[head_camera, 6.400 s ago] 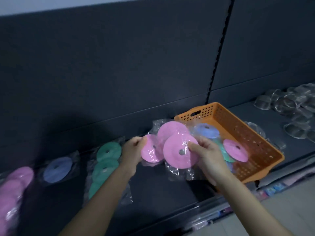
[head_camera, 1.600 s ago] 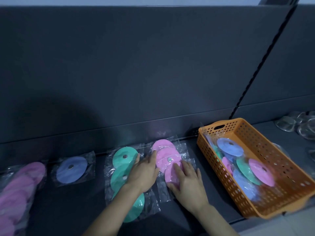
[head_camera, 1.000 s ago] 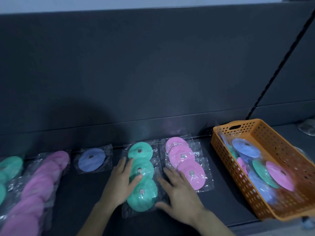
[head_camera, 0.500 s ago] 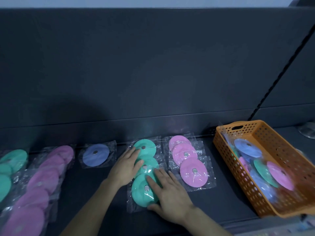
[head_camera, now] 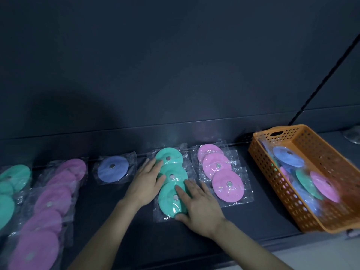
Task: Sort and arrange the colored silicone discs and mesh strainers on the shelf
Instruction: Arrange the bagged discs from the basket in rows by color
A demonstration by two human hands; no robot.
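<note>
Hands flat, fingers spread, gripping nothing: left hand (head_camera: 145, 185) and right hand (head_camera: 197, 204) pressing on bagged green discs (head_camera: 171, 179) on shelf (head_camera: 259, 221), beside pink discs (head_camera: 221, 172).

Shop: dark display shelf (head_camera: 253, 215), bagged silicone discs (head_camera: 227, 185) in rows.

Two hands (head_camera: 145, 184), one orange basket (head_camera: 303, 199), one lone blue disc (head_camera: 113, 169)

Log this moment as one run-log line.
left hand: flat on green discs | right hand: flat on nearest green disc | pink discs: laid right of green | orange basket: discs left inside
</note>
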